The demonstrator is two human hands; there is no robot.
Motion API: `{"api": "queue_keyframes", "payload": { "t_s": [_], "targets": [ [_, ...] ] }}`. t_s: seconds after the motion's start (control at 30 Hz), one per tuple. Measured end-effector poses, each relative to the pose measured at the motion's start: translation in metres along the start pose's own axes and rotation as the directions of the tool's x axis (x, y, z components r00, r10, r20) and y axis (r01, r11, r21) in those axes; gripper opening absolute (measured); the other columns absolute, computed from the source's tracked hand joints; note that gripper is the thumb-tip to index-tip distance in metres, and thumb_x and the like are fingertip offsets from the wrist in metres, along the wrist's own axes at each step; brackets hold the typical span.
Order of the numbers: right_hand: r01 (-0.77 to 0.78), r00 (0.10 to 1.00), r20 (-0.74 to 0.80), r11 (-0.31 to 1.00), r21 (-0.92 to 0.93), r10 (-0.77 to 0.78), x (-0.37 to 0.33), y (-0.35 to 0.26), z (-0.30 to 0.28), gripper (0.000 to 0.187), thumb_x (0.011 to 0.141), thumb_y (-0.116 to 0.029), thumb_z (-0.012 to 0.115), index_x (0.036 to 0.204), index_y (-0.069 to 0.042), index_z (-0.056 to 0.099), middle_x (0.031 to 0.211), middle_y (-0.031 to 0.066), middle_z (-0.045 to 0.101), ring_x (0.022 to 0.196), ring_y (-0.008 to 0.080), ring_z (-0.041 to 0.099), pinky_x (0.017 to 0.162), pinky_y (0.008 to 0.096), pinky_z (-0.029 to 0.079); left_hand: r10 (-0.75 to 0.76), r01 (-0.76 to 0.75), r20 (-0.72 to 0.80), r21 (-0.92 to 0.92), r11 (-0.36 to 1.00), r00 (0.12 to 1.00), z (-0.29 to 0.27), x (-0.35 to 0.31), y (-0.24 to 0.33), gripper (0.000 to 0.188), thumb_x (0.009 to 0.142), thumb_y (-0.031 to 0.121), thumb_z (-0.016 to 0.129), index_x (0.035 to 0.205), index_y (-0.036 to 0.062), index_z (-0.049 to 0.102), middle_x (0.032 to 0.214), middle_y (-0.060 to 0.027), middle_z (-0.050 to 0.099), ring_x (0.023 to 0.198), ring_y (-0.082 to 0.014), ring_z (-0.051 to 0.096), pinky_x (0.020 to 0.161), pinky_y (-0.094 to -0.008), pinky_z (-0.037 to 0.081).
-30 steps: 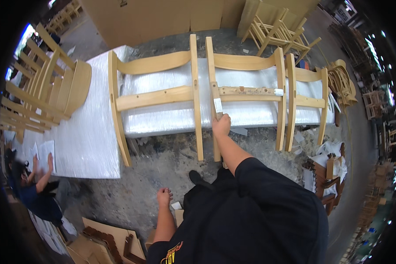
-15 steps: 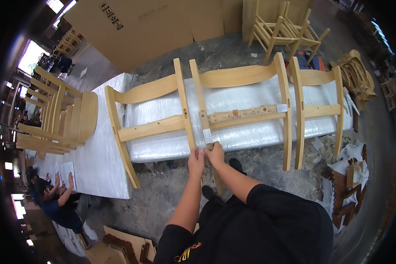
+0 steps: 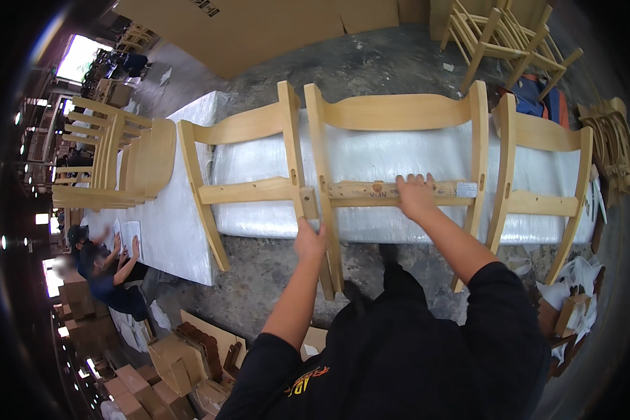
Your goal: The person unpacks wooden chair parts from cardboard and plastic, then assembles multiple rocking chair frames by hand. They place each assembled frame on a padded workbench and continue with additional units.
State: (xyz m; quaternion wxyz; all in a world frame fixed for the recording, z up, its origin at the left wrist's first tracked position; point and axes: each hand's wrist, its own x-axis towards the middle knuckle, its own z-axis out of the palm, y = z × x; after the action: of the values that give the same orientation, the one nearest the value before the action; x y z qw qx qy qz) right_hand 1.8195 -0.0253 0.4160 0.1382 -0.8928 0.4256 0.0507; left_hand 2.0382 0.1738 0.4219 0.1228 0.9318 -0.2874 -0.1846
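A pale wooden chair-back frame [image 3: 399,112] lies in front of me on a plastic-wrapped stack. Along its lower rail rests a marked wooden strip [image 3: 357,189] with handwriting, a knot and a white label. My right hand [image 3: 416,196] is closed over this strip, fingertips on its far edge. My left hand [image 3: 309,239] grips another wooden strip [image 3: 308,201] beside the frame's left post; the far end of that strip shows beyond my fingers. Close on the left is a second chair-back frame [image 3: 245,192], and on the right a third chair-back frame [image 3: 542,203].
Plastic-wrapped stacks [image 3: 252,220] support the frames. Stacked wooden chair parts [image 3: 147,161] stand at the left, where two people [image 3: 112,269] work. Wooden chairs [image 3: 504,42] and a large cardboard sheet [image 3: 273,35] are at the far side. Wrapped wooden pieces [image 3: 574,308] lie at the right.
My hands, together at the near end of one strip before, are now apart. The right has moved to the marked strip on the rail. The left has shifted the other strip leftward. My view has shifted.
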Motion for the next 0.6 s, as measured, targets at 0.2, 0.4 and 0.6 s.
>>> {"api": "queue_keyframes", "payload": {
  "t_s": [0.2, 0.4, 0.6],
  "targets": [
    [0.297, 0.951, -0.114, 0.951, 0.083, -0.287, 0.007, 0.046, -0.009, 0.048, 0.073, -0.023, 0.084, 0.112, -0.007, 0.061, 0.104, 0.0135, 0.061, 0.102, 0.0338, 0.060, 0.092, 0.0455, 0.043, -0.130, 0.083, -0.219, -0.212, 0.974, 0.967, -0.065, -0.039, -0.087, 0.049, 0.092, 0.035, 0.069, 0.125, 0.0058, 0.046, 0.099, -0.0307, 0.069, 0.093, -0.0521, 0.067, 0.079, -0.0580, 0.052],
    [0.417, 0.904, -0.212, 0.873, 0.252, -0.371, 0.007, -0.009, -0.072, 0.049, 0.080, -0.024, 0.081, 0.119, -0.003, 0.060, 0.105, 0.0188, 0.066, 0.096, 0.0396, 0.065, 0.085, 0.0462, 0.051, -0.379, 0.314, -0.324, -0.236, 0.920, 0.867, -0.107, -0.124, -0.199, 0.052, 0.091, 0.036, 0.070, 0.126, 0.0054, 0.046, 0.096, -0.0315, 0.069, 0.092, -0.0528, 0.067, 0.077, -0.0577, 0.052],
    [0.497, 0.866, -0.175, 0.766, 0.408, -0.468, 0.059, -0.190, -0.098, 0.051, 0.092, -0.032, 0.072, 0.131, -0.004, 0.056, 0.106, 0.0262, 0.070, 0.099, 0.0455, 0.068, 0.085, 0.0482, 0.054, -0.558, 0.520, -0.104, -0.256, 0.815, 0.823, -0.079, -0.222, -0.296, 0.052, 0.089, 0.040, 0.073, 0.121, 0.0044, 0.052, 0.106, -0.0318, 0.069, 0.101, -0.0504, 0.066, 0.083, -0.0556, 0.053]
  ]
}}
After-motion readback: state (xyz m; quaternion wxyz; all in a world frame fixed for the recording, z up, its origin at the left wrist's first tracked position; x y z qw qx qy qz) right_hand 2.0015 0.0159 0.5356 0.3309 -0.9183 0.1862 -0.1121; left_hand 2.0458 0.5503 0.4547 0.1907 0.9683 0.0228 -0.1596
